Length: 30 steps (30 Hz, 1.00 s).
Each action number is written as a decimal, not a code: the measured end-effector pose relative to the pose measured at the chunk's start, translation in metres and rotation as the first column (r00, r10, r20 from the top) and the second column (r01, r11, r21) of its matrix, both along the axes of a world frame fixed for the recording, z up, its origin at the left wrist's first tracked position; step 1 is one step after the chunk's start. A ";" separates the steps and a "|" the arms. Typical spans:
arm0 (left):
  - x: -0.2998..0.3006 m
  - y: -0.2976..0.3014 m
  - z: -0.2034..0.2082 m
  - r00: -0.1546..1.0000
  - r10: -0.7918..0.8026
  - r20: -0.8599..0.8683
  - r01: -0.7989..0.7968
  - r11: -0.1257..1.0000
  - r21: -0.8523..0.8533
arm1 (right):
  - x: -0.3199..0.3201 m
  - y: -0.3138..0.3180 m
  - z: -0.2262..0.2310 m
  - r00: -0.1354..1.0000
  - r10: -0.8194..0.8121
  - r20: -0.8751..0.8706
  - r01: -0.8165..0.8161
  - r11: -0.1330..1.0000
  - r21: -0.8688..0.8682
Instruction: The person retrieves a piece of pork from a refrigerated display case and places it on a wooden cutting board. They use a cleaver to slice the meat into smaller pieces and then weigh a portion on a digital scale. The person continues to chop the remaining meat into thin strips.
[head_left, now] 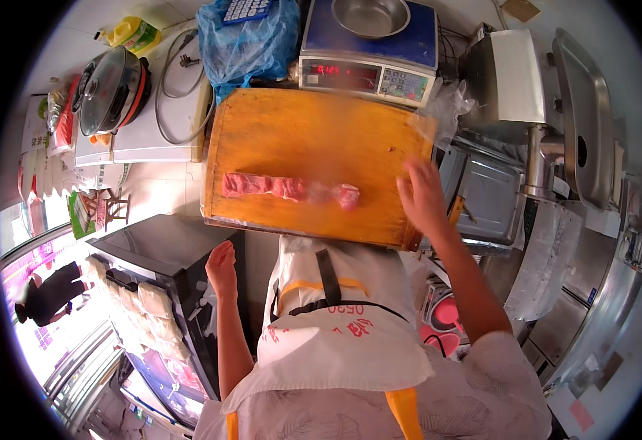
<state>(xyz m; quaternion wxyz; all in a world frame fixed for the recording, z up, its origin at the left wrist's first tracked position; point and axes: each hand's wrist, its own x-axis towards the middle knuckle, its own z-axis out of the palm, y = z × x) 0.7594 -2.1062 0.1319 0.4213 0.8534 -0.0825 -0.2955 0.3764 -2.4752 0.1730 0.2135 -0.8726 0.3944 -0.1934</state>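
A long strip of raw red meat (262,185) lies across the wooden cutting board (299,132), with a paler, blurred stretch near its right end. My right hand (425,196) is over the board's right edge, fingers apart and nothing in them, to the right of the meat and not touching it. Off the board's near left corner, my left hand (222,268) hangs with its fingers loosely curled together. Nothing shows in it.
Behind the board stands a digital scale (369,55) with a steel bowl (372,16), beside a blue plastic bag (248,44). A meat grinder (541,150) and a metal tray (486,191) are at right. A dark cabinet (167,246) stands at left, near an electric pan (112,92).
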 end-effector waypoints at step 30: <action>-0.001 -0.006 0.014 1.000 0.000 0.026 0.000 1.000 -0.022 | 0.022 -0.058 -0.067 0.987 -0.151 0.050 0.139 0.973 0.184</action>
